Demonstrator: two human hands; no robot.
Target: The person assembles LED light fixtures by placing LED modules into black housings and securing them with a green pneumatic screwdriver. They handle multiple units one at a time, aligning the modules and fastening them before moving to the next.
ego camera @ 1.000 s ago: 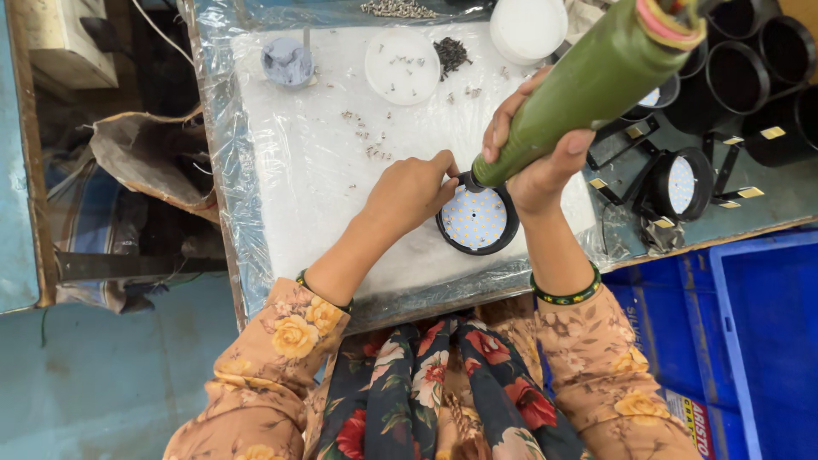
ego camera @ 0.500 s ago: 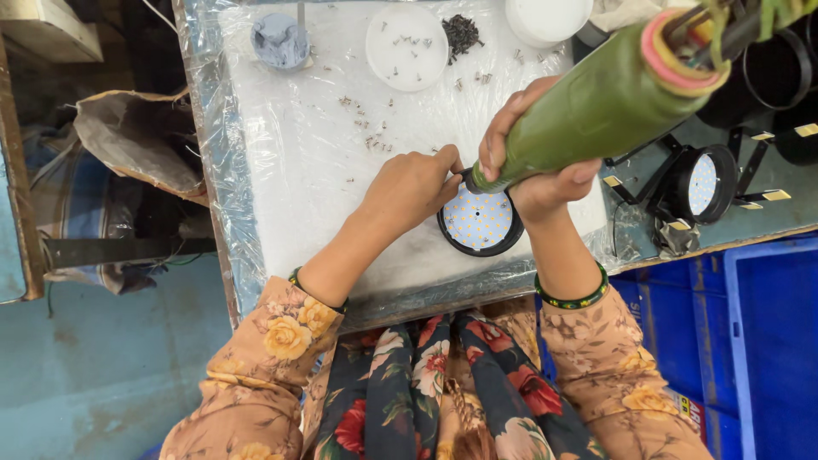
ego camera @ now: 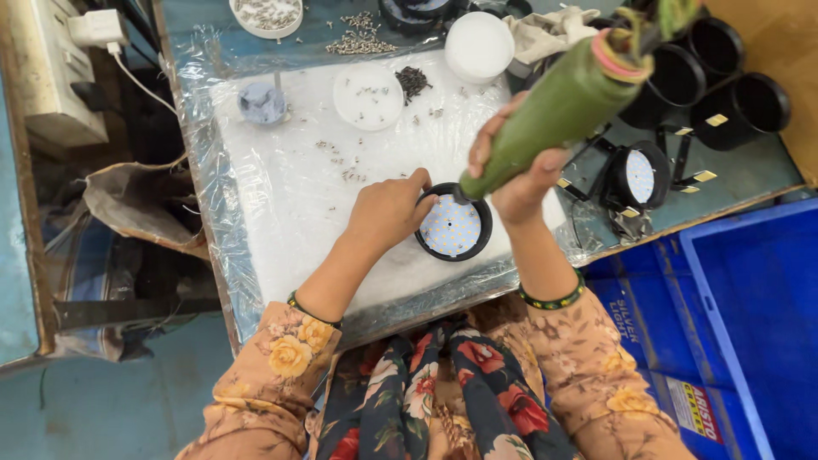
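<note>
A round black lamp housing with a white LED disc lies on the white padded work surface. My left hand rests on its left rim, fingers curled over the edge. My right hand grips a long green electric screwdriver, held tilted, its tip down at the housing's upper rim. Pink and yellow bands wrap the tool's top end.
Small screws are scattered on the pad, with a white dish and a white lid behind. Another finished black lamp and several empty black housings sit at right. A blue crate stands lower right.
The view has shifted slightly. The screwdriver stays on the housing's rim, and both hands keep their hold.
</note>
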